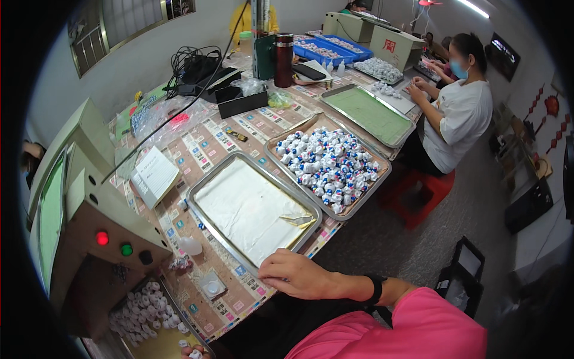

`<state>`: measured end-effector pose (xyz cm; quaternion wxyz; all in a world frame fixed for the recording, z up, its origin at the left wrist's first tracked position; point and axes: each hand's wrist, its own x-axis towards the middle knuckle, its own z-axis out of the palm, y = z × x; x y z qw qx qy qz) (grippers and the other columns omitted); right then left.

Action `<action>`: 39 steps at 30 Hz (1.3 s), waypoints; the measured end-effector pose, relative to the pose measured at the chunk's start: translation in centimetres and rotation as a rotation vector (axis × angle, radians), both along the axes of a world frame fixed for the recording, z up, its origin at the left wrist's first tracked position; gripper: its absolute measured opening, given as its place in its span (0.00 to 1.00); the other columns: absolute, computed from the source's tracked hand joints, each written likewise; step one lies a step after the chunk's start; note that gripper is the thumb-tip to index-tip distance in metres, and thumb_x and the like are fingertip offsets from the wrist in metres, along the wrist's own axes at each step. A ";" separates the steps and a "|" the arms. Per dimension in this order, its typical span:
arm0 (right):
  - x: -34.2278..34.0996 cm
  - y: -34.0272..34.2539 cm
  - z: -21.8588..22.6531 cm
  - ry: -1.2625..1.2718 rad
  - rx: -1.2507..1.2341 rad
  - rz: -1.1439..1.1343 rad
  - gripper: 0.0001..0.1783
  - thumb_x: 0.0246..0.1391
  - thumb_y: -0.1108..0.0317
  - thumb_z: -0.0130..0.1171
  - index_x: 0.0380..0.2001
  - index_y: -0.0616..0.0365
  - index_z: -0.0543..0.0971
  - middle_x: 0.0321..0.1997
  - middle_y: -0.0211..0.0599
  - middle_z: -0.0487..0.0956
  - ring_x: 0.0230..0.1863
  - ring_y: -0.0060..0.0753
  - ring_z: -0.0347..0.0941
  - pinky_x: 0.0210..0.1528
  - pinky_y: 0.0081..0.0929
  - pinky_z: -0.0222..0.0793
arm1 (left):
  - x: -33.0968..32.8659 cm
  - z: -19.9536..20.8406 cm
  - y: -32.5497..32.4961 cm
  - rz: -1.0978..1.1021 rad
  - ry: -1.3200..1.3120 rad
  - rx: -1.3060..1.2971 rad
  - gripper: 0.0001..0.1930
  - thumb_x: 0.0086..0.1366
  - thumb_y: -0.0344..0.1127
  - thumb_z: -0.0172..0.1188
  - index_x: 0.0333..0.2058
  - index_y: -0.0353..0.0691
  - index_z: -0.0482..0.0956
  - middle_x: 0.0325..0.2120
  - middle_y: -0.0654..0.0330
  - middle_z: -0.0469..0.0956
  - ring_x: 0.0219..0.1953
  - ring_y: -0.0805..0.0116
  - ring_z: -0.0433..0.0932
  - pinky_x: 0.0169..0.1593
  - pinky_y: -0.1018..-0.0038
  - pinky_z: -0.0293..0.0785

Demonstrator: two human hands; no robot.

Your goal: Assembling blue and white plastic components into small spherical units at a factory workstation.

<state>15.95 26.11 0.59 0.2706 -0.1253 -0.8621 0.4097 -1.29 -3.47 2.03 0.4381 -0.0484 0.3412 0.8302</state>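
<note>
At the lower edge, only the fingertips of my left hand [189,348] show, closed around a small white figurine piece [195,355]. That hand is over a metal tray [156,345] holding many similar white pieces [146,308]. My right hand [293,274] hovers by the near corner of a tray lined with white paper [239,206]. Its fingers are curled together, and anything between them is too small to make out. Beyond, a second tray [371,192] is heaped with white figurine pieces with blue and red details [329,164].
A pale machine [110,209] with red and green buttons stands left. On the table are a notepad [155,175], a white bottle [190,245], a black box [242,102] and a dark red flask [284,60]. A co-worker [463,107] sits right, near a green-lined tray [371,113].
</note>
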 end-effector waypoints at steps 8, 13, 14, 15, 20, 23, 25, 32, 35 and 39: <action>5.8 4.8 -0.2 0.095 0.056 -0.320 0.07 0.48 0.73 0.61 0.33 0.59 0.79 0.36 0.37 0.77 0.39 0.41 0.72 0.43 0.33 0.68 | 2.7 2.0 3.5 -0.006 0.034 -0.177 0.12 0.71 0.38 0.46 0.45 0.36 0.69 0.36 0.59 0.71 0.29 0.75 0.65 0.27 0.85 0.67; 8.8 9.7 0.9 0.113 0.241 -0.635 0.10 0.45 0.76 0.62 0.34 0.59 0.79 0.37 0.38 0.77 0.39 0.43 0.72 0.43 0.34 0.68 | 3.0 2.3 5.8 -0.155 0.044 -0.068 0.13 0.71 0.38 0.47 0.45 0.34 0.69 0.39 0.57 0.70 0.28 0.75 0.63 0.26 0.85 0.65; 9.2 10.9 1.3 0.104 0.288 -0.716 0.11 0.44 0.76 0.62 0.35 0.59 0.79 0.37 0.37 0.77 0.40 0.43 0.72 0.43 0.35 0.68 | 3.0 2.3 6.2 -0.170 0.035 -0.069 0.12 0.71 0.37 0.48 0.45 0.34 0.69 0.39 0.57 0.70 0.28 0.76 0.63 0.26 0.85 0.64; 9.6 12.2 1.0 0.089 0.369 -0.769 0.13 0.42 0.76 0.63 0.36 0.59 0.79 0.38 0.37 0.77 0.40 0.44 0.71 0.43 0.35 0.67 | 2.9 2.5 6.7 -0.167 0.037 -0.076 0.12 0.71 0.37 0.48 0.45 0.34 0.69 0.39 0.57 0.70 0.28 0.76 0.63 0.26 0.85 0.64; 9.7 15.9 0.9 0.031 0.413 -0.833 0.12 0.42 0.75 0.63 0.35 0.58 0.79 0.37 0.36 0.78 0.39 0.42 0.71 0.44 0.35 0.67 | 2.7 3.8 9.4 -0.167 0.103 -0.242 0.12 0.70 0.36 0.49 0.46 0.36 0.70 0.38 0.56 0.72 0.28 0.77 0.63 0.25 0.88 0.63; 10.0 16.8 0.6 -0.034 0.343 -0.775 0.11 0.41 0.76 0.64 0.33 0.57 0.80 0.33 0.34 0.78 0.37 0.40 0.71 0.42 0.34 0.67 | 1.9 4.2 10.0 -0.159 0.075 -0.296 0.12 0.70 0.36 0.49 0.47 0.35 0.70 0.38 0.56 0.72 0.27 0.77 0.64 0.24 0.88 0.63; 10.2 17.2 0.4 -0.004 0.320 -0.775 0.11 0.41 0.76 0.64 0.33 0.57 0.80 0.34 0.34 0.78 0.37 0.40 0.71 0.42 0.34 0.67 | 1.6 4.4 10.2 -0.161 0.091 -0.312 0.12 0.70 0.37 0.49 0.47 0.35 0.70 0.38 0.56 0.72 0.27 0.77 0.64 0.25 0.88 0.63; 10.9 18.5 0.5 0.075 0.237 -0.899 0.13 0.40 0.78 0.62 0.34 0.59 0.80 0.37 0.39 0.78 0.38 0.42 0.72 0.45 0.34 0.68 | 0.5 4.2 10.8 -0.207 0.120 -0.273 0.14 0.70 0.38 0.49 0.47 0.35 0.70 0.40 0.54 0.74 0.29 0.75 0.67 0.26 0.87 0.66; 10.8 18.3 0.7 0.024 0.224 -0.868 0.12 0.40 0.79 0.61 0.33 0.58 0.80 0.41 0.38 0.76 0.42 0.43 0.71 0.46 0.35 0.68 | 0.2 4.0 11.3 -0.206 0.089 -0.301 0.14 0.70 0.38 0.49 0.48 0.35 0.70 0.41 0.53 0.74 0.30 0.74 0.68 0.26 0.86 0.66; 9.8 17.2 1.3 -0.085 0.418 -0.728 0.13 0.39 0.78 0.62 0.34 0.56 0.81 0.45 0.35 0.75 0.48 0.42 0.66 0.51 0.35 0.63 | -0.2 4.0 12.0 -0.235 0.069 -0.280 0.14 0.70 0.37 0.50 0.48 0.35 0.70 0.41 0.53 0.74 0.30 0.74 0.68 0.26 0.86 0.66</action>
